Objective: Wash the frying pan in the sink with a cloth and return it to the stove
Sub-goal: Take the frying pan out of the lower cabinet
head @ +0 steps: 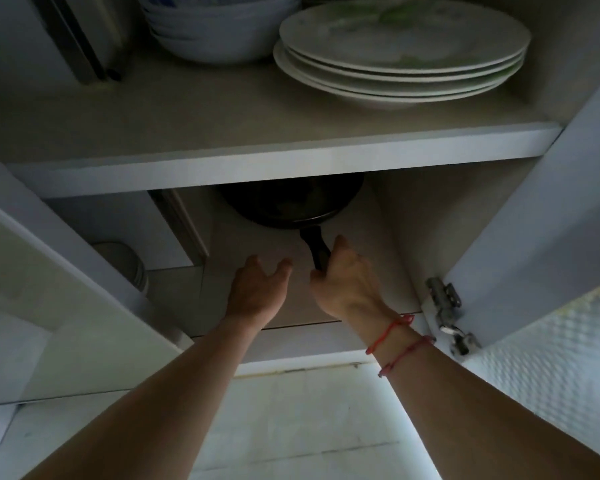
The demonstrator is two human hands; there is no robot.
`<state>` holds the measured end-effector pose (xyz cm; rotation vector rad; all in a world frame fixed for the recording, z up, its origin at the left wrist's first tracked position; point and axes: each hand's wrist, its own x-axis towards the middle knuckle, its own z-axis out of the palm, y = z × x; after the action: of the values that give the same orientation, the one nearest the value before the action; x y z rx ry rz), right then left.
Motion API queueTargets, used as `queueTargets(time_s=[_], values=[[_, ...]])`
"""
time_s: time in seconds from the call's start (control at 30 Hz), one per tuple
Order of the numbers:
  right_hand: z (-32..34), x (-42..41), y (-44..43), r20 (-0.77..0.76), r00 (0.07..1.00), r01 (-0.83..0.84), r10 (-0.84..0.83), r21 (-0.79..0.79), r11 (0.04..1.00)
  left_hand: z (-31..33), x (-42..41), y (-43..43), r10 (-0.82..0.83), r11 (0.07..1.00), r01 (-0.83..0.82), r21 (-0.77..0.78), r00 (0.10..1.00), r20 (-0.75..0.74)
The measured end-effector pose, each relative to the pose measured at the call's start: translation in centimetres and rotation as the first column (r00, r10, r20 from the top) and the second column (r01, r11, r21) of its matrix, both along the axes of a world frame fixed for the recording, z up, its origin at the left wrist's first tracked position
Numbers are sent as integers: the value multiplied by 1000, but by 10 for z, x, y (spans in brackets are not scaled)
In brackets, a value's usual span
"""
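Note:
A black frying pan (291,206) sits on the lower shelf of an open wall cabinet, its far half hidden under the shelf above. Its black handle (315,247) points toward me. My right hand (347,282), red strings on its wrist, grips the end of that handle. My left hand (257,289) hovers just left of the handle with fingers spread, holding nothing. No sink, cloth or stove is in view.
On the upper shelf (274,161) stand a stack of white plates (402,53) and stacked bowls (219,26). Cabinet doors hang open at left (66,306) and right (534,271), a metal hinge (445,313) beside my right wrist. More dishes (125,265) sit lower left.

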<state>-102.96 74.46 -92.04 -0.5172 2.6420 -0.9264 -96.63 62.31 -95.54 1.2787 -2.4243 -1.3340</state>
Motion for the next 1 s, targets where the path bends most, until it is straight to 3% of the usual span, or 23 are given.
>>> queueTargets(time_s=[0.1, 0.2, 0.33, 0.43, 0.5, 0.57, 0.67, 0.73, 0.8, 0.9, 1.0], values=[[5, 3, 12, 91, 996, -8, 3, 57, 998, 1, -9, 15, 111, 937, -87, 337, 992, -53], [7, 10, 28, 195, 981, -1, -15, 81, 997, 5, -17, 33, 243, 741, -129, 659, 966, -84], [10, 24, 57, 428, 903, -8, -42, 115, 993, 2, -19, 50, 276, 519, -99, 849, 959, -58], [6, 34, 74, 634, 772, -50, -57, 151, 987, -3, -12, 66, 267, 318, -36, 947, 962, -53], [1, 33, 79, 720, 691, -9, -63, 95, 995, -6, -8, 75, 242, 261, -22, 965, 969, -43], [-4, 28, 78, 788, 611, 96, -77, 23, 995, -5, -8, 80, 216, 323, -23, 946, 975, -50], [-8, 20, 65, 863, 500, 218, -73, -44, 975, 1, -7, 79, 151, 501, -38, 865, 988, -44], [-11, 19, 54, 878, 473, 252, -68, -61, 966, 6, -3, 77, 103, 635, -21, 772, 993, -57], [-14, 21, 46, 859, 506, 253, -82, -57, 966, 10, 3, 75, 51, 755, -5, 656, 997, -51], [-21, 27, 40, 803, 580, 294, -140, -46, 955, 13, 17, 65, -21, 864, 13, 503, 1000, 10], [-31, 33, 37, 713, 672, 331, -199, -49, 942, 18, 28, 51, -161, 957, 148, 248, 986, 34]])
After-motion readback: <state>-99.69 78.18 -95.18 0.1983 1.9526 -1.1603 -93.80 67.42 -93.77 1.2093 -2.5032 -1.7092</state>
